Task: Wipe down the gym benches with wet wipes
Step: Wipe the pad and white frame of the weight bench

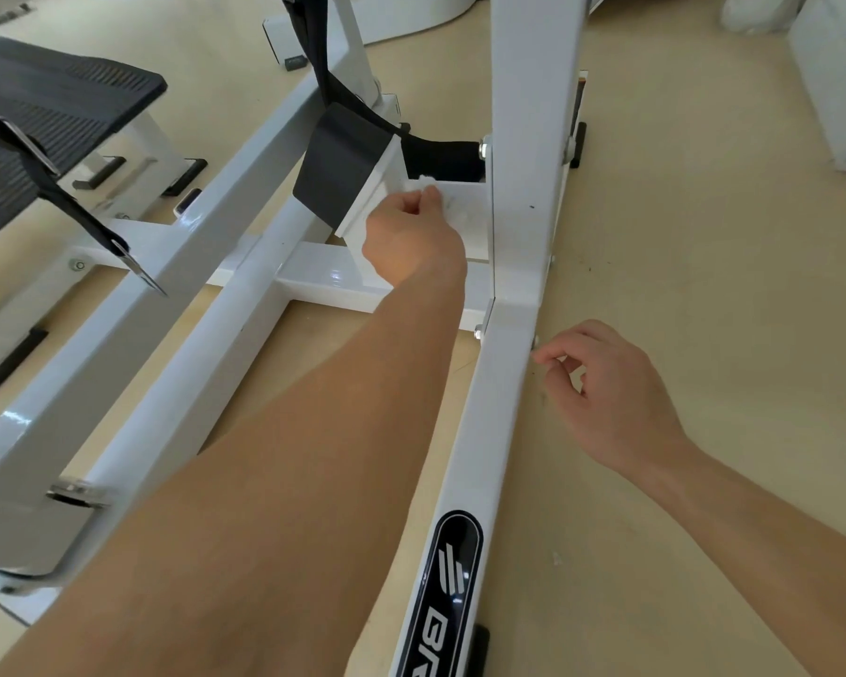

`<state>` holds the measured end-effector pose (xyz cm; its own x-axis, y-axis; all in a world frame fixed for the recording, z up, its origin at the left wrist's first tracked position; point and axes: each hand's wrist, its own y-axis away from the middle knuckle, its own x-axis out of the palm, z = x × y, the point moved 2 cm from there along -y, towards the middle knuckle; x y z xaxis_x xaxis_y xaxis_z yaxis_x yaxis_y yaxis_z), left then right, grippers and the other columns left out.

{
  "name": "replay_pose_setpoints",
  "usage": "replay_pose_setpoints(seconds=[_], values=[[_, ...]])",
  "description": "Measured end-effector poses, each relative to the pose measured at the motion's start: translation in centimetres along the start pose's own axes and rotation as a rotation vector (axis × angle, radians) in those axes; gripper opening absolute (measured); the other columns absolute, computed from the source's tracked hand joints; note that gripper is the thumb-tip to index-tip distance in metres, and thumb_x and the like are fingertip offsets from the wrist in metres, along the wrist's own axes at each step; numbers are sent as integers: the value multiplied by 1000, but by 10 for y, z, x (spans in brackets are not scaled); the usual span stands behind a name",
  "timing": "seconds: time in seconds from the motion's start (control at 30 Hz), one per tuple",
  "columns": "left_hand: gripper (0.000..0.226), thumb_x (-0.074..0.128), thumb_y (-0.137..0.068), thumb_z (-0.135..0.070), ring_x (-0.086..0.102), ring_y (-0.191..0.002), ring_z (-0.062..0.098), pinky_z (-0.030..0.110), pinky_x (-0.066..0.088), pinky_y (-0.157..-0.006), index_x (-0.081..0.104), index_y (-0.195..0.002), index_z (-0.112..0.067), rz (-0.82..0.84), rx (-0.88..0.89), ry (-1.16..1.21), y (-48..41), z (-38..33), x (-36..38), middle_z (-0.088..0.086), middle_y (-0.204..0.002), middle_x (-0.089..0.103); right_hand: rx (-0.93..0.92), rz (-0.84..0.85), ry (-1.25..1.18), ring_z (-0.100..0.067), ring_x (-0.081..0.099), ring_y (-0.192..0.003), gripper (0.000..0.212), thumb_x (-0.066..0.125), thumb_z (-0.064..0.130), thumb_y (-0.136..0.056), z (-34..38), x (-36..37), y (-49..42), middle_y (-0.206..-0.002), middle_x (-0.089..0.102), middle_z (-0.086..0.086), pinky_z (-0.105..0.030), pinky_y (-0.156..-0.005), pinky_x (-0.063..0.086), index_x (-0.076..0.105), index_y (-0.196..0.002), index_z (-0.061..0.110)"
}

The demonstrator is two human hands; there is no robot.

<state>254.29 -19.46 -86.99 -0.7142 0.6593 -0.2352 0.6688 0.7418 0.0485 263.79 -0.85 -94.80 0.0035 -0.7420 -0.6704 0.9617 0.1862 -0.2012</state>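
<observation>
Left hand (411, 232) wiping a white gym machine frame (504, 393).
It clenches a white wet wipe (431, 188) against a bracket; right hand (611, 398) hovers loosely curled, empty. Knuckles could scrape the bracket's edge.

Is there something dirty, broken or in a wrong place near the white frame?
Nothing is broken. A few dark specks mark the frame's white upright and the floor beside it. The left hand presses a wet wipe against the frame; the right hand holds nothing visible.
</observation>
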Motion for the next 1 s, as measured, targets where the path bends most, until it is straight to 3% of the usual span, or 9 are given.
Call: replay_pose_setpoints(seconds=[0.13,0.27,0.43,0.63,0.73,0.83,1.0], values=[[16,72,-91,-31,67,-69,13,29,58,-70,73,-77,-23,115,-3,-60,15,10,9,-6,-72,71,7,-15,-17,-6,60,-82,17,57,15,-90,-3,-5,1,-93,60,15,-27,-69,45,70,-89,26],[12,78,-85,-32,70,-73,11,33,61,-77,76,-76,-25,186,72,-134,5,12,6,-11,-71,73,20,-2,-30,-6,61,-82,18,56,18,-89,-7,-6,2,-92,61,16,-27,-69,46,68,-86,31],[11,73,-91,-33,64,-73,5,18,47,-67,76,-86,-23,29,82,-110,-6,9,-4,-14,-74,67,34,24,-17,-4,61,-81,18,57,16,-91,-13,-5,6,-92,60,17,-28,-68,48,68,-87,30],[13,69,-95,-35,61,-75,6,15,42,-64,74,-86,-26,-85,26,-81,-16,14,-8,-16,-76,60,23,56,-21,-7,62,-78,20,59,14,-89,-13,-3,10,-89,60,17,-33,-69,51,67,-85,32],[25,67,-96,-31,57,-65,4,14,39,-56,65,-71,-30,-48,8,-108,-11,18,-6,-15,-68,60,28,78,-10,-7,63,-77,18,58,17,-89,-16,-2,16,-88,61,16,-37,-69,52,67,-85,32],[16,68,-94,-27,66,-69,11,24,54,-65,75,-80,-21,54,-1,-104,1,27,4,-5,-73,71,29,98,2,-7,63,-77,18,59,16,-89,-19,-2,20,-88,61,16,-38,-69,53,69,-86,31],[10,69,-89,-20,66,-71,10,25,57,-71,79,-89,-20,178,102,-139,17,25,11,-8,-75,73,41,92,1,-7,64,-77,20,60,13,-89,-19,1,17,-88,60,16,-40,-71,53,68,-85,31]])
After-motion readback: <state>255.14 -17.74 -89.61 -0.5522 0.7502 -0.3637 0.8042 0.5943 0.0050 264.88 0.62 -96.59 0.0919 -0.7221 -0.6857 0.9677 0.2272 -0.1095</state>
